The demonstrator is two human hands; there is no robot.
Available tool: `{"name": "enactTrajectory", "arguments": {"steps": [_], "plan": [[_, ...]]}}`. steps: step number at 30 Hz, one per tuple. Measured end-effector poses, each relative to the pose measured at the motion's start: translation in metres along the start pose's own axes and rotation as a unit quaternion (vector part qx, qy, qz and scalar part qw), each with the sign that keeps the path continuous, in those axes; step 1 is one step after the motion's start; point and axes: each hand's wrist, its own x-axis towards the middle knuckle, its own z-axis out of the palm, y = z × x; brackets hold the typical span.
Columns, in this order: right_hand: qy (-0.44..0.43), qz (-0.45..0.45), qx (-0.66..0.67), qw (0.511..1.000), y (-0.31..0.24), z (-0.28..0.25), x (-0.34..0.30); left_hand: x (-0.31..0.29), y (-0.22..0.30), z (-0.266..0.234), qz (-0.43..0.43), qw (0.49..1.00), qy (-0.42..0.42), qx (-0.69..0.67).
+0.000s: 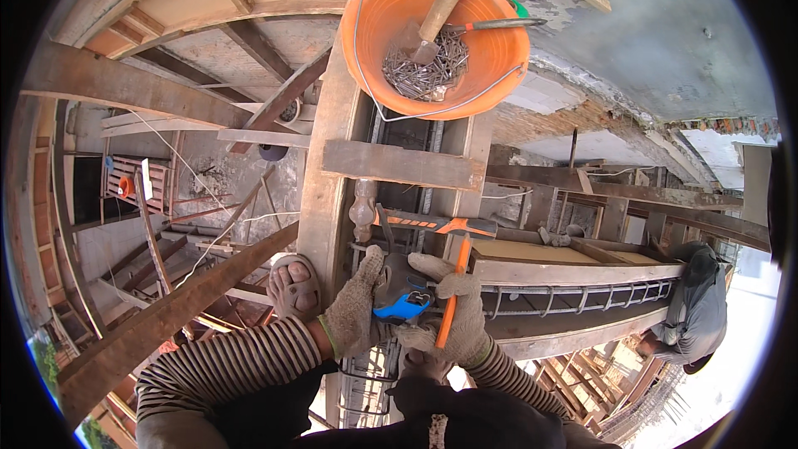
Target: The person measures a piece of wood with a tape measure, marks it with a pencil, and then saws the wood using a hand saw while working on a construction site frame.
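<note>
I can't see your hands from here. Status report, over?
Left hand at blue-and-black tool, grip unclear. Right hand closed on orange stick. Hammer lying just beyond both hands.

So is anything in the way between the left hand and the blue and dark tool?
No, nothing that I can see. The gloved left hand is right up beside the tool's left side. The orange stick is over on the other side, in the right hand, so it isn't between them.
</note>
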Motion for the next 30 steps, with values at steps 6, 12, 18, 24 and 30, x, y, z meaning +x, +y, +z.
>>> {"name": "enactTrajectory", "arguments": {"steps": [6, 12, 18, 24, 30], "plan": [[0.006, 0.045, 0.081, 0.996, 0.006, 0.013, -0.002, 0.002, -0.023, -0.013, 0.121, 0.881, -0.082, 0.451], [0.085, 0.188, 0.107, 0.973, -0.001, 0.015, -0.014, 0.011, -0.05, -0.012, 0.275, 0.886, 0.122, 0.352], [0.111, 0.232, 0.059, 0.965, 0.012, 0.023, -0.027, 0.001, -0.022, 0.017, 0.297, 0.839, 0.08, 0.449], [0.041, 0.204, 0.011, 0.978, -0.002, 0.013, -0.004, 0.006, -0.031, 0.0, 0.314, 0.772, 0.117, 0.54], [-0.067, 0.127, -0.238, 0.961, -0.02, -0.028, 0.031, 0.012, 0.026, 0.008, 0.223, 0.909, 0.01, 0.353]]}}
